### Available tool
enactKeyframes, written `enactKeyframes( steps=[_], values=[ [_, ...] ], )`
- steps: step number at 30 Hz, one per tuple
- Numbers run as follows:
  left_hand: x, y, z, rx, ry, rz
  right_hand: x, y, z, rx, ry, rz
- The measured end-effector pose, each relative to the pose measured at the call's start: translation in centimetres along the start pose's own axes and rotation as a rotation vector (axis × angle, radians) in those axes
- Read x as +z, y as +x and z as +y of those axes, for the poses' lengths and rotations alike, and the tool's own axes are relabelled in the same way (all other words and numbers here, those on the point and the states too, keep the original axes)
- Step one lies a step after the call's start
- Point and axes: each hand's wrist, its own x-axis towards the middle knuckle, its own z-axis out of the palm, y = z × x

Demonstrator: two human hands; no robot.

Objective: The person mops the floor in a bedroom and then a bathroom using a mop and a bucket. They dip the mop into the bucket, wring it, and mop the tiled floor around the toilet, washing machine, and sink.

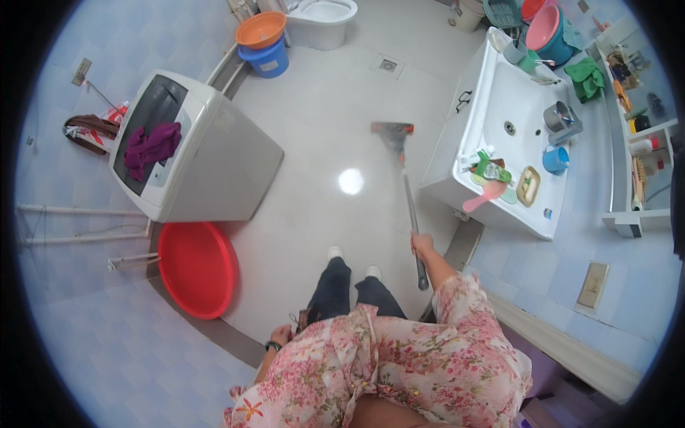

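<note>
My right hand (422, 245) grips the handle of a long-handled floor squeegee or brush (409, 198), above its dark end grip. The tool's wide grey head with orange ends lies farther ahead on the pale tiled floor (321, 144), left of the sink cabinet. My left hand (282, 335) is low at my side, beside my floral top, with a dark band on the wrist. Its fingers are partly hidden, and whether it holds the small dark thing next to it is unclear.
A washing machine (230, 160) with a purple cloth (152, 150) stands left, a red basin (198, 270) below it. Ahead are a toilet (321, 24), orange basin (261, 30), blue bucket (267, 61) and floor drain (388, 65). A white sink (497, 107) holding toiletries juts out right.
</note>
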Motion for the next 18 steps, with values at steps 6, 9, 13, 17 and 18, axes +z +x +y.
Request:
enactKeyframes(
  steps=[6,9,13,17,18],
  values=[
    [-2.8,-1.1,-6.8,-0.083,0.31,0.066,4.1,16.8,-12.8,-0.401,-0.259,-0.007],
    [-3.2,-1.3,-7.3,-0.173,0.242,0.055,3.9,21.7,-17.1,-0.797,-0.863,-0.158],
    [-3.6,-0.6,-6.5,-0.183,0.208,0.022,4.6,21.8,-14.1,-0.495,-0.27,-0.17],
    [-3.8,1.2,-3.2,-0.109,0.136,-0.031,4.5,16.2,-7.9,-0.152,0.015,-0.047],
    [-3.9,2.2,-1.6,-0.08,0.159,-0.046,4.2,13.6,-5.5,-0.01,0.117,0.01]
  ],
)
